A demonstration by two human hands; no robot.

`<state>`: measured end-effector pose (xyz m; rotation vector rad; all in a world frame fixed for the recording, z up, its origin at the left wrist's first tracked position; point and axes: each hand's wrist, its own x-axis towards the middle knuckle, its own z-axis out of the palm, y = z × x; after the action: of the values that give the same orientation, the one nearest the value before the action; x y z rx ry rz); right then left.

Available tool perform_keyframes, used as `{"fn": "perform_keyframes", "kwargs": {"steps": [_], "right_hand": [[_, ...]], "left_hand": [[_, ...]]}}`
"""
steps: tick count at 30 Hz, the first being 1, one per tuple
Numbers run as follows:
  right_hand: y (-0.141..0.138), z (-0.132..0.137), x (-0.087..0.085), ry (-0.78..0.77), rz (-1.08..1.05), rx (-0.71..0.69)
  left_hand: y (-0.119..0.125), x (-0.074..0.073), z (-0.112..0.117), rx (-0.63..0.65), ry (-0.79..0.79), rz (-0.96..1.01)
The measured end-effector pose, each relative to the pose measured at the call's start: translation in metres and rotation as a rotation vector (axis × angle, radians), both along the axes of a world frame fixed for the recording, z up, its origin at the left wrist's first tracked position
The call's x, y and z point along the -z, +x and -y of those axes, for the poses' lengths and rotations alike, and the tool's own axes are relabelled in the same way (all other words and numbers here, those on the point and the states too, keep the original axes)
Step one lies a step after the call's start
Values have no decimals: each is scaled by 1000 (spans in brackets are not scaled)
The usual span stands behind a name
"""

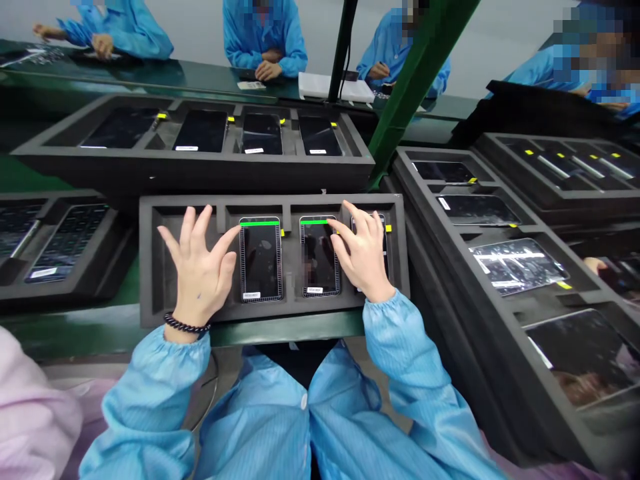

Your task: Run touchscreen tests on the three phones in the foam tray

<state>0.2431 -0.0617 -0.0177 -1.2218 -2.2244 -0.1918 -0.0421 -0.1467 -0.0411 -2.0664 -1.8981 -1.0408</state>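
A dark foam tray (150, 267) with several slots lies in front of me. Two phones with green bars at the top sit in its middle slots, one on the left (261, 260) and one on the right (319, 257). My left hand (200, 270) hovers open over the leftmost slot, fingers spread, thumb reaching to the left phone's top corner. My right hand (363, 253) is open over the rightmost slot, covering most of a third phone (384, 243), with fingertips touching the right middle phone's edge.
Another foam tray (200, 170) of several dark phones sits just behind. More trays with phones stand at right (500, 267) and left (50, 247). A green post (415, 80) slants up. Several people in blue coats sit across the belt (265, 40).
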Motion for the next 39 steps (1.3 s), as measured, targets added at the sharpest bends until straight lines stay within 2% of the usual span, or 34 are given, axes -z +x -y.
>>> {"fn": "perform_keyframes", "kwargs": {"steps": [5,11,15,39], "right_hand": [[13,4,7,10,-14,58],[8,0,10,-4,18,89],[7,-1,11,-15,34,73],[23,64,28,-18,99,70]], "left_hand": [[-8,7,2,-27,-50,1],[-4,10,-11,-7,-68,-1],[-3,11,-11,-2,-63,-19],[9,28,54,-2,-164,-120]]}}
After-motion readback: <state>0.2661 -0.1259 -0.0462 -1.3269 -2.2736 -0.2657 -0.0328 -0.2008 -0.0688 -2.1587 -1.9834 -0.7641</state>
